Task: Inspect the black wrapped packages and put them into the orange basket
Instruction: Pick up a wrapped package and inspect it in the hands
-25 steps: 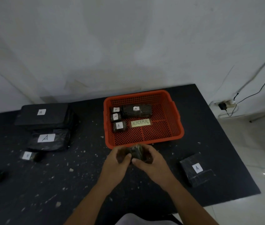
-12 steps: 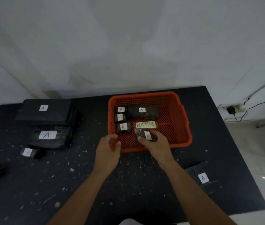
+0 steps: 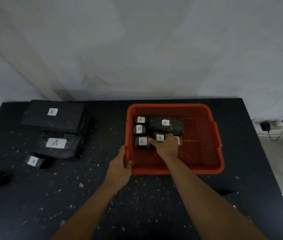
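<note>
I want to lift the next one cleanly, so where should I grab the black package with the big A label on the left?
Probably its two short ends, coming down from above. The package with the big A label lies flat, label up, long side left to right. The largest package crowds its back edge, and a small package sits by its front-left corner; the ends look free.

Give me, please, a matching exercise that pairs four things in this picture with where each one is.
Things:
1. left hand
2. right hand
3. largest package
4. black plug

Places:
A. off the table, to its right
B. inside the orange basket, holding a small package
C. far left of the table
D. gripping the basket's near left corner

Pairs: 1-D, 2-B, 3-C, 4-A.
</note>
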Available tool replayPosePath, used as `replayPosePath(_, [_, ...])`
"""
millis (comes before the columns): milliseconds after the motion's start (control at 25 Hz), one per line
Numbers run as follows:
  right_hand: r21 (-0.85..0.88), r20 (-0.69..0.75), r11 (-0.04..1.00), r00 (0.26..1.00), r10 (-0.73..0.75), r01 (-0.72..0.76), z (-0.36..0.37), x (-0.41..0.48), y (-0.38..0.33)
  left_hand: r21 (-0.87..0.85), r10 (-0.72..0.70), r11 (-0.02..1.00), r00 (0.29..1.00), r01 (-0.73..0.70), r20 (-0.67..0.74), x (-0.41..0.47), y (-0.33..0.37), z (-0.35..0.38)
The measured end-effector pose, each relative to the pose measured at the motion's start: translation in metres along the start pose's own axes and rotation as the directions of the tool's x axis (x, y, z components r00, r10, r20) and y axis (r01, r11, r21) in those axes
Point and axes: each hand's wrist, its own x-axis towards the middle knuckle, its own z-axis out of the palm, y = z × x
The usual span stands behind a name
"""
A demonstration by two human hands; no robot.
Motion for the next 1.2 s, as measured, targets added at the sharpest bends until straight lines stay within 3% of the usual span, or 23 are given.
replayPosePath(160, [-0.071,-0.027,0.997,0.999,-0.027,0.025,0.001,-0.011,-0.024,-0.014,0.005,1.000,1.000,-0.005,0.026,0.004,-0.011,0.001])
replayPosePath(280, [-0.074,0.008,0.997,1.000,0.027,-0.027,-0.002,-0.004,-0.018,-0.028,-0.020,0.999,1.000,0.021,0.023,0.005,-0.011,0.003])
replayPosePath(680, [-0.015,-0.100,0.999,0.994,-0.036,0.035,-0.018,-0.030,-0.022,-0.034,0.010,0.999,1.000,-0.010,0.010,-0.007,-0.001,-0.014])
replayPosePath(1000, [-0.004,-0.049,0.971,0.970,-0.239,0.239,0.000,-0.091,-0.063,-0.088,-0.069,0.994,0.994,0.061,-0.084,-0.037,-0.024,-0.052])
replayPosePath(1200, [-0.022,0.079,0.942,0.940,-0.333,0.336,0.053,-0.134,-0.102,-0.149,-0.149,0.981,0.975,0.125,-0.165,-0.060,-0.064,-0.100])
